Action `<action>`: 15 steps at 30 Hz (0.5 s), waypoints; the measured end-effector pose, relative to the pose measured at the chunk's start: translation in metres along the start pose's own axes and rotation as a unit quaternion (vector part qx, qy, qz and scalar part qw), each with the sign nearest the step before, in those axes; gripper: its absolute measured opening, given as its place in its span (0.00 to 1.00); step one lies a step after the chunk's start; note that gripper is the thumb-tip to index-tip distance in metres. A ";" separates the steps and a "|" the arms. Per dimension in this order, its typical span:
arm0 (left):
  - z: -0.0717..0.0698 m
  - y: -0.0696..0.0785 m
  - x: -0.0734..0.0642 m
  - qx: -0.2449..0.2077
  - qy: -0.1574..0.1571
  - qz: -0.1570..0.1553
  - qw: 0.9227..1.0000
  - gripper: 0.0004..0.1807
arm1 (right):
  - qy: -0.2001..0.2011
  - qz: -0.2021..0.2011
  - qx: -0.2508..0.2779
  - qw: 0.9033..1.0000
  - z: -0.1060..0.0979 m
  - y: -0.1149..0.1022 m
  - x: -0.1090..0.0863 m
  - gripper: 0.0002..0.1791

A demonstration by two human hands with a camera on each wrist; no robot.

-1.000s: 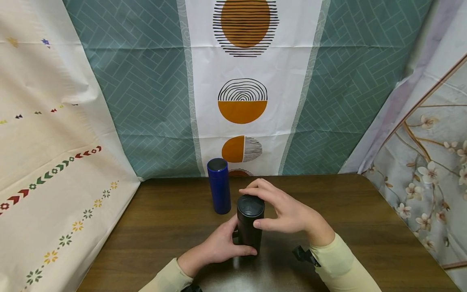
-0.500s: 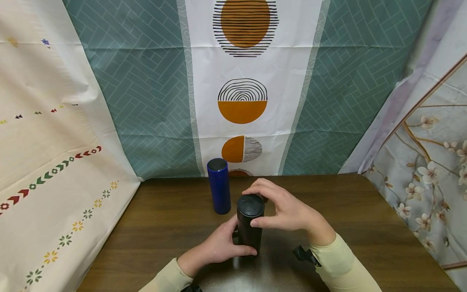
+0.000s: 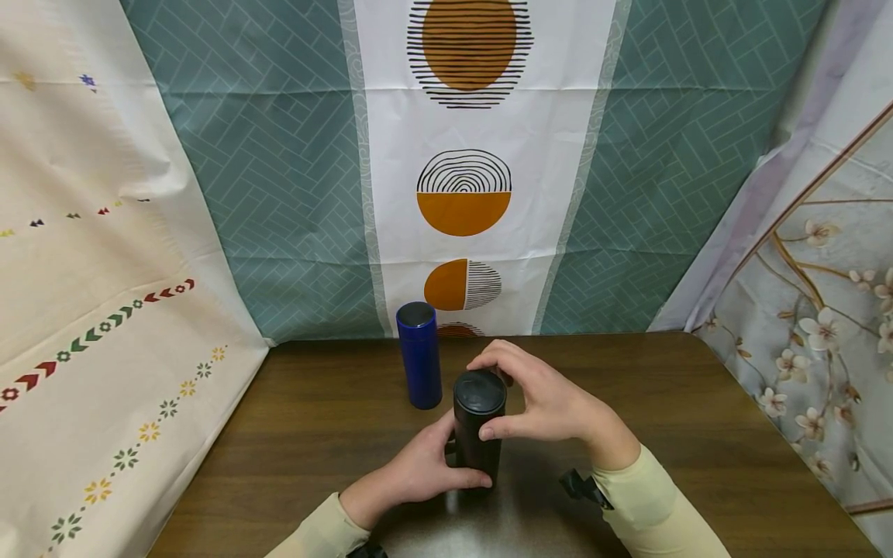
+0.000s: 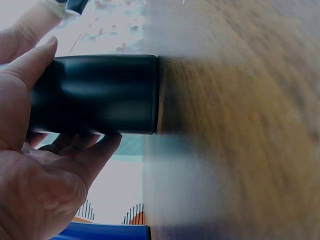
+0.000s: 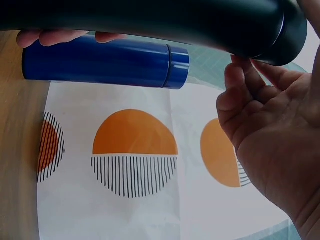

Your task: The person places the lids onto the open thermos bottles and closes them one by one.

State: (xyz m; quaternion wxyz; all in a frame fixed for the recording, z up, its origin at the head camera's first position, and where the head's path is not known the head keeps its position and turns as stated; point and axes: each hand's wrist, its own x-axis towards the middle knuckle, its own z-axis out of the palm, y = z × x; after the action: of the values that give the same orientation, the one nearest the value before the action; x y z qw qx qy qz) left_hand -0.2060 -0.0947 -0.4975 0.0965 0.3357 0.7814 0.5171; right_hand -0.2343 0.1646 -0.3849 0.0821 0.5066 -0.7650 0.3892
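Observation:
A black vacuum flask (image 3: 477, 448) stands upright on the table in front of the person. Its lid (image 3: 480, 392) forms the top end, and a seam under it shows in the right wrist view, where the lid (image 5: 292, 37) sits on the body. Low on the body, the left hand (image 3: 422, 465) grips the flask, thumb on the near side and fingers behind. The right hand (image 3: 544, 399) holds the lid between thumb and fingers; some of its fingertips are hidden behind it. In the left wrist view the flask's base (image 4: 154, 95) meets the tabletop.
A blue vacuum flask (image 3: 421, 364) stands upright just behind and left of the black one, near the left hand. The brown wooden table (image 3: 314, 434) ends at a patterned curtain (image 3: 279, 194) at the back. Printed cloths hang at both sides.
The right hand's thumb and fingers have closed in on the lid, with the thumb sliding slightly left. The left hand and both flasks have stayed in place.

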 end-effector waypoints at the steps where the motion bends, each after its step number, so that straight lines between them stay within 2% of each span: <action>1: 0.000 0.000 0.000 0.001 0.001 -0.001 1.000 0.49 | -0.004 -0.005 0.001 1.000 0.000 0.000 0.000 0.41; 4: 0.000 0.000 0.000 0.000 0.000 -0.005 1.000 0.49 | -0.017 -0.022 0.008 1.000 0.000 0.001 -0.002 0.42; 10: 0.000 0.001 0.000 -0.002 -0.001 -0.005 1.000 0.50 | -0.022 -0.059 0.015 0.998 0.003 0.003 -0.003 0.37; 15: 0.000 0.001 0.000 -0.002 0.000 -0.007 1.000 0.50 | -0.018 -0.061 0.015 0.998 0.004 0.005 -0.001 0.34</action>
State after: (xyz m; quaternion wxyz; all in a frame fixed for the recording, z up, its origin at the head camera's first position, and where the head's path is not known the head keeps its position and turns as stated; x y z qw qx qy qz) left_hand -0.2054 -0.0948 -0.4964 0.1014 0.3297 0.7826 0.5182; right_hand -0.2367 0.1641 -0.3905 0.0840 0.5601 -0.7283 0.3858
